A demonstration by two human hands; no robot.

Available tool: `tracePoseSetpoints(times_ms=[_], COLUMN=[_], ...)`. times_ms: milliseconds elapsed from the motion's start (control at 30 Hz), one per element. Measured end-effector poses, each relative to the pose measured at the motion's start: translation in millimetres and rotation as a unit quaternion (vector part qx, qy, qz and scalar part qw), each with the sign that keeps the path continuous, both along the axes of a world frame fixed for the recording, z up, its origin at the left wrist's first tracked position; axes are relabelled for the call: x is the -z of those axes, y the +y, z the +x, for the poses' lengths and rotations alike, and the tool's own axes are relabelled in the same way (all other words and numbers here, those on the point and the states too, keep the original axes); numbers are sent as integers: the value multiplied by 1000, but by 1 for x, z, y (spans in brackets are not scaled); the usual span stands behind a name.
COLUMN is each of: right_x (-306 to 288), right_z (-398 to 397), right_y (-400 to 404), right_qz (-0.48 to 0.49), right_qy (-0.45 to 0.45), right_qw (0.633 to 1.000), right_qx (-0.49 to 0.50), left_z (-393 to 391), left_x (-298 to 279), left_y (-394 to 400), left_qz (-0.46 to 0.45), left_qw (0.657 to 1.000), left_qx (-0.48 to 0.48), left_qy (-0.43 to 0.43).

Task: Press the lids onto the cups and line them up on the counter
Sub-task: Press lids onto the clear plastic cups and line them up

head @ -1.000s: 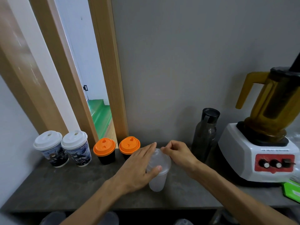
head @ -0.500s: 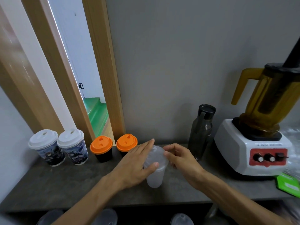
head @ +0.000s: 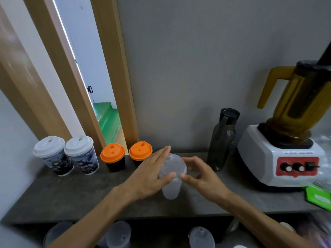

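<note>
- Head view: a translucent plastic cup (head: 171,189) stands upright on the dark grey table (head: 71,192), near the middle of its front half, and carries a frosted dome lid (head: 174,164) whose rim sits at the cup's mouth; whether it is fully seated cannot be told.
- To the left, along the back edge, four lidded cups stand in a row: two printed paper cups with white lids (head: 49,146) (head: 78,145) touching each other, then two black cups with orange lids (head: 112,152) (head: 140,150), the second partly behind the left hand.
- To the right of the clear cup stand a dark water bottle (head: 222,140) and a white blender (head: 281,158) with a red control panel and an amber jug; a green item (head: 317,196) lies at the table's right end.
- Below the table's front edge, more clear lids (head: 201,237) show dimly.
- Against half a second ago, the right hand's thumb has dropped from the lid's top to its front rim, and the left thumb now meets that rim beside it; the cup stands in the same spot beside the orange lids.
- The left hand (head: 152,176) lies palm-down over the lid's left side, fingers straight and pointing to the wall, thumb pressed on the rim.
- The right hand (head: 202,176) curves loosely round the lid's right side, thumb tip on the rim, fingers arched behind the dome; both forearms reach in from the lower edge.
</note>
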State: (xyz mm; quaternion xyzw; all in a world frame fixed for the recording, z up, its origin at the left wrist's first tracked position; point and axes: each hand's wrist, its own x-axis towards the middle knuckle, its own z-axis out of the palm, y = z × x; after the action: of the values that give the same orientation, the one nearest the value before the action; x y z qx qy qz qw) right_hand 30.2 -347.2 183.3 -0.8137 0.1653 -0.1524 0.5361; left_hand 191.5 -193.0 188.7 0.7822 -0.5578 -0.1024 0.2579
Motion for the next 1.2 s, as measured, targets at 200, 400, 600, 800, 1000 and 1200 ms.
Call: tracePoseSetpoints(times_ms=[200, 400, 600, 800, 1000, 1200], right_x=[10, 4, 21, 39, 32, 34], right_z=[-1, 0, 5, 21, 20, 21], right_y=[2, -6, 2, 18, 13, 12], right_qz=[-40, -152, -195, -209, -225, -243], right_qy=[-24, 24, 19, -6, 16, 20], right_qw=[999, 987, 979, 978, 974, 970], right_qx=[-22, -39, -49, 10, 15, 16], left_z=[-36, -22, -25, -31, -27, -33], left_x=[29, 30, 38, 42, 35, 31], left_y=[10, 17, 13, 9, 18, 18], left_qz=[-143, -81, -102, -114, -120, -206], left_qw=[959, 988, 988, 986, 947, 905], left_qx=[-103, -105, -114, -118, -87, -117], left_qy=[222, 75, 2, 30, 283, 355])
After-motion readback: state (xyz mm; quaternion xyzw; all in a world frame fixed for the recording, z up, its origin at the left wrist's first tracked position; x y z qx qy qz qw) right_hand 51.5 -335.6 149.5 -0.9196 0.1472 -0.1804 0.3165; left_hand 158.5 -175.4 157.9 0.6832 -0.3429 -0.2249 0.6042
